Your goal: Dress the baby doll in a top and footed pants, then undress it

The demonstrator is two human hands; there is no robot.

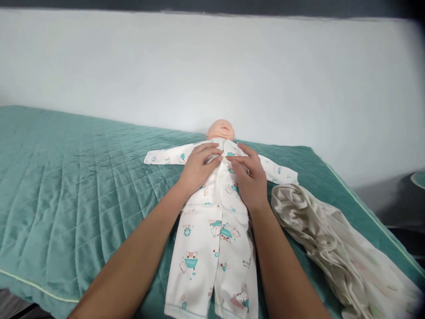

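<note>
A baby doll (222, 129) lies on its back, dressed in a white baby shirt (207, 198) with small teal and brown prints. Both sleeves are spread out sideways. Matching baby pants (199, 266) cover its legs. My left hand (201, 165) rests on the chest, with thumb and forefinger closed at the shirt's front edge. Opposite it, my right hand (249, 177) pinches the other side of the front opening near the upper chest. The fingertips of both hands almost meet there. A button shows on the front edge below them; what lies between the fingertips is hidden.
A teal quilted cover (93, 190) with a pale green border lies under the doll. To the right is a crumpled heap of cream cloth (318, 226), close to one sleeve. A white wall (199, 66) rises behind the doll's head.
</note>
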